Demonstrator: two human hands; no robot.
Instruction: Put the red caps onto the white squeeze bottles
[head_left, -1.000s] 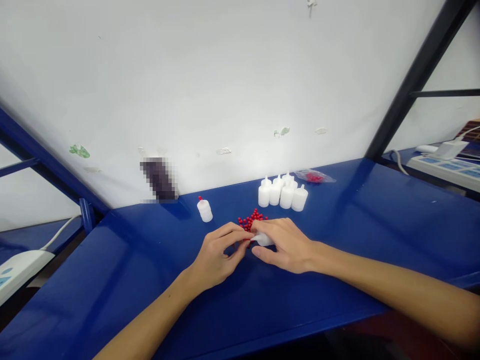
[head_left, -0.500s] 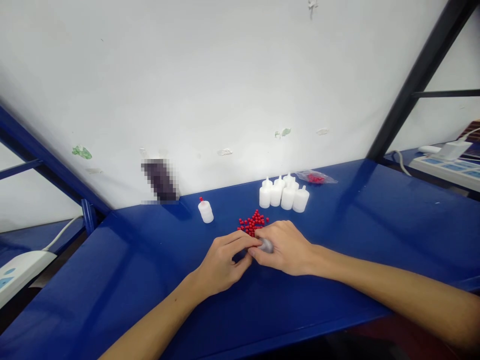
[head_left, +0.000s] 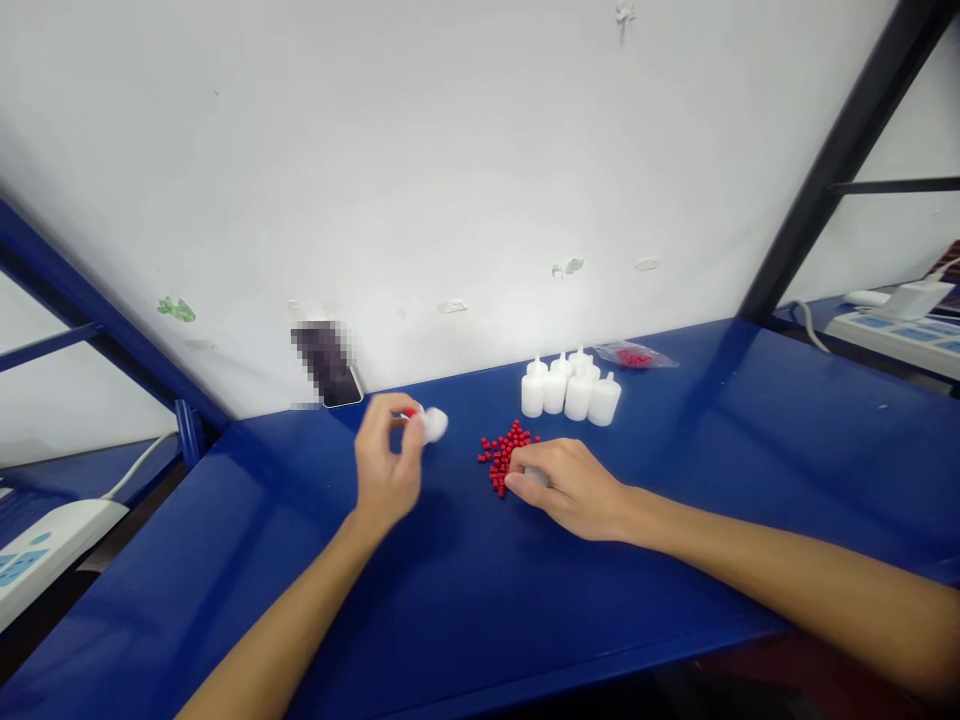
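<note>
My left hand point(head_left: 386, 455) has its thumb and fingers closed about the red cap point(head_left: 409, 411) of a small white squeeze bottle point(head_left: 433, 425). That bottle tilts to the right of the fingers and is blurred by motion. Beside a loose pile of tiny red caps point(head_left: 499, 470), my right hand point(head_left: 566, 485) is curled around another pale bottle point(head_left: 537, 477). Most of this bottle is hidden in the fist, and its tip cannot be seen.
Several white bottles point(head_left: 576, 392) without caps stand grouped near the wall. Behind them lies a clear bag point(head_left: 636, 357) of red caps. A phone point(head_left: 330, 370) leans on the wall. Power strips point(head_left: 52, 550) sit beyond the blue table point(head_left: 465, 610).
My left hand has moved away from the right hand, leftwards to the red-capped bottle, which stood upright before and now tilts. My right hand stays near the cap pile with its bottle.
</note>
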